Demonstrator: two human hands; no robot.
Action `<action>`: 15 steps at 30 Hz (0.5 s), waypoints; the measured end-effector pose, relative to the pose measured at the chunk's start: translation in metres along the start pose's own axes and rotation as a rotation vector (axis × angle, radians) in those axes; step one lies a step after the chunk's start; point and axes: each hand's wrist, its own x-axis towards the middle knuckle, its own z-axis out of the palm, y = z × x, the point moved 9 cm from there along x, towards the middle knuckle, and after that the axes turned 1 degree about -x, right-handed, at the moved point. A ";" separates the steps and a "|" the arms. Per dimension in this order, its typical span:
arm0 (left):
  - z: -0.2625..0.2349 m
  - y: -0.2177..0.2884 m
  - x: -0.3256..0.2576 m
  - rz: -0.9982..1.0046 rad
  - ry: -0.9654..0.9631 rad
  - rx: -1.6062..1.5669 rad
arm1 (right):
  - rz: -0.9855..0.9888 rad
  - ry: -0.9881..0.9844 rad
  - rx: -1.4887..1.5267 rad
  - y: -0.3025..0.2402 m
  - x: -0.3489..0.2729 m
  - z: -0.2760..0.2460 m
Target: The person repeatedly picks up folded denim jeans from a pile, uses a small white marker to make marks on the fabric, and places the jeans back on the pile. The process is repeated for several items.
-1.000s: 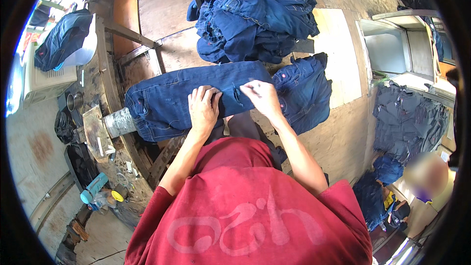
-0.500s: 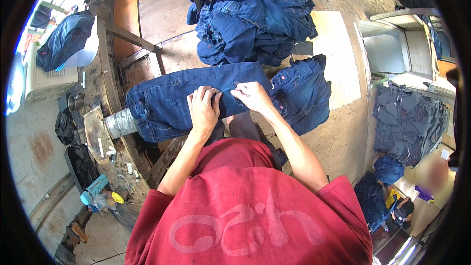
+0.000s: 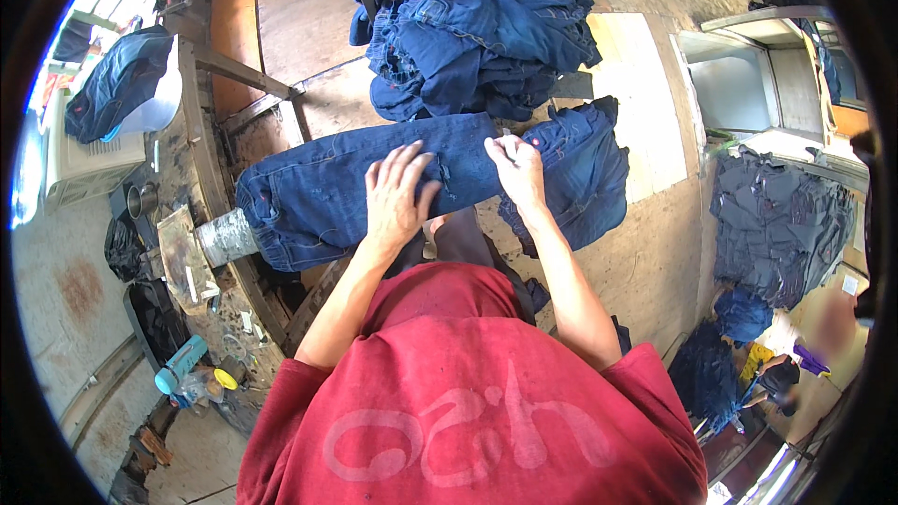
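Observation:
A pair of dark blue jeans (image 3: 313, 182) is drawn lengthwise over a horizontal form whose silvery, wrapped end (image 3: 227, 238) shows at the left. My left hand (image 3: 399, 194) lies on the leg, palm down with fingers apart. Beside its fingertips the denim has a small frayed patch (image 3: 441, 173) with pale threads. My right hand (image 3: 517, 170) is closed at the right end of the leg, by the hem. What its fingers hold, if anything, is hidden. Just beyond that hand hangs another pair of blue jeans (image 3: 585, 173).
A large heap of blue jeans (image 3: 477, 28) is piled ahead. The wooden bench (image 3: 238, 318) at left carries a metal cup (image 3: 142, 198) and a turquoise bottle (image 3: 181, 363). Dark garments (image 3: 781, 224) lie at far right. Another person (image 3: 781, 383) is at lower right.
My right hand has moved right from mid-leg to the hem end, going from a pinch to a closed fist. My left hand's fingers have spread, uncovering the frayed patch.

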 end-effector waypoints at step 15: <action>0.037 -0.015 0.009 -0.107 -0.375 0.071 | -0.160 -0.062 -0.271 -0.026 0.017 0.014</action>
